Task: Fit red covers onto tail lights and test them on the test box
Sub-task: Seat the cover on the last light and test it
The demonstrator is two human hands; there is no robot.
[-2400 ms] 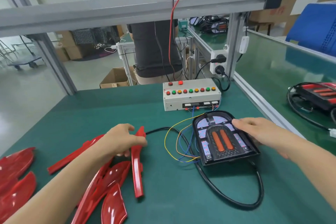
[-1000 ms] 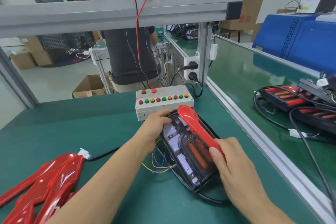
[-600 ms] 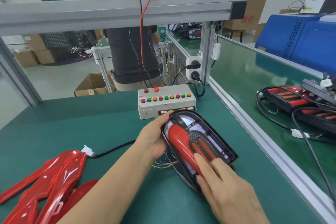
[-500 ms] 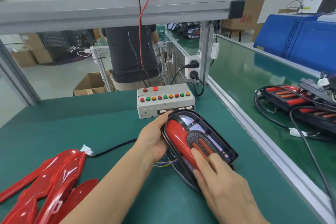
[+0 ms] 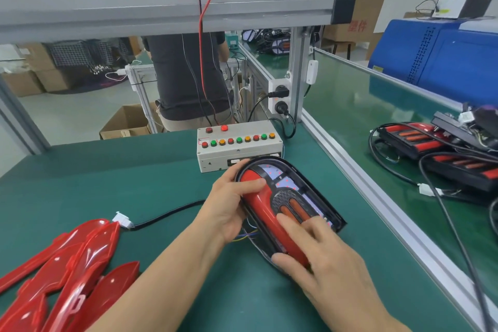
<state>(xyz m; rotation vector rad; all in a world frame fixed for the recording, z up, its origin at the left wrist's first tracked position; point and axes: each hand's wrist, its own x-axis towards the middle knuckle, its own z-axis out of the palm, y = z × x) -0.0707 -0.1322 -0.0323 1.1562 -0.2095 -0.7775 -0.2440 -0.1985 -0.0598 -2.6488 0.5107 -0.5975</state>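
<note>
A black tail light (image 5: 304, 183) lies on the green table in front of the grey test box (image 5: 238, 149) with its row of coloured buttons. A red cover (image 5: 265, 206) sits along the light's left side. My left hand (image 5: 229, 207) holds the light's left edge, with its thumb pressing on the cover's upper part. My right hand (image 5: 320, 253) presses the cover's lower end, fingers on top and thumb at the light's lower edge. Coloured wires run under the light.
A heap of loose red covers (image 5: 67, 272) lies at the lower left, beside a white plug (image 5: 122, 224) on a black cable. Several finished tail lights (image 5: 431, 148) with cables lie on the right bench beyond an aluminium rail (image 5: 377, 197). A person stands behind the table.
The cover went from held above the light in my right hand to lying in its left side. My left thumb has moved onto the cover and both hands press it down.
</note>
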